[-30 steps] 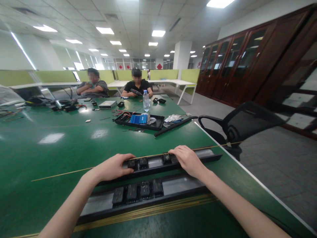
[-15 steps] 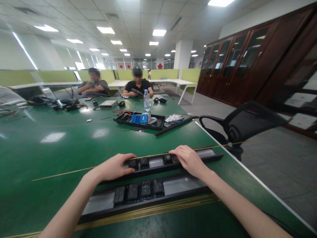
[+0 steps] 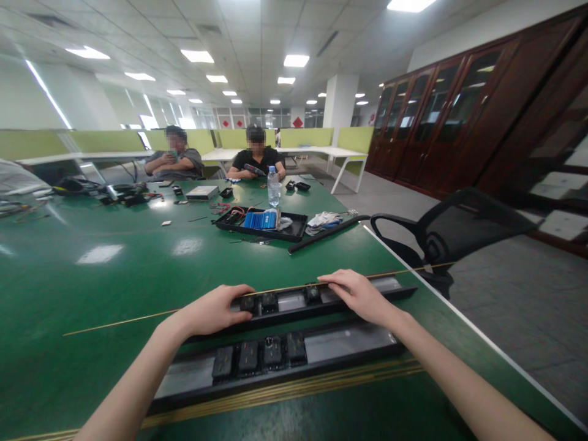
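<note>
On the table, a long black channel [image 3: 289,314] with a pale lining holds several small black box-shaped modules [image 3: 269,301]. A thin brass-coloured rod [image 3: 294,288] lies lengthwise along its far edge, reaching past both ends. My left hand [image 3: 215,311] is closed round the channel's left part, thumb on the near side, fingers over the far edge by the rod. My right hand [image 3: 356,294] is closed at the rod, fingertips over the far edge, right of a module; its thumb is partly hidden. Nearer me lies a second channel [image 3: 349,343] with several larger black modules [image 3: 248,356].
More brass-coloured rods [image 3: 285,389] lie along the near channel. Farther off are a black tray [image 3: 294,236] with a blue pack, a water bottle [image 3: 273,187], gloves [image 3: 324,222] and a black strip [image 3: 328,234]. An office chair [image 3: 459,226] stands right; two people sit beyond.
My right hand has shifted slightly right along the rod, its fingertips a little farther from the module. My left hand keeps its hold on the channel.
</note>
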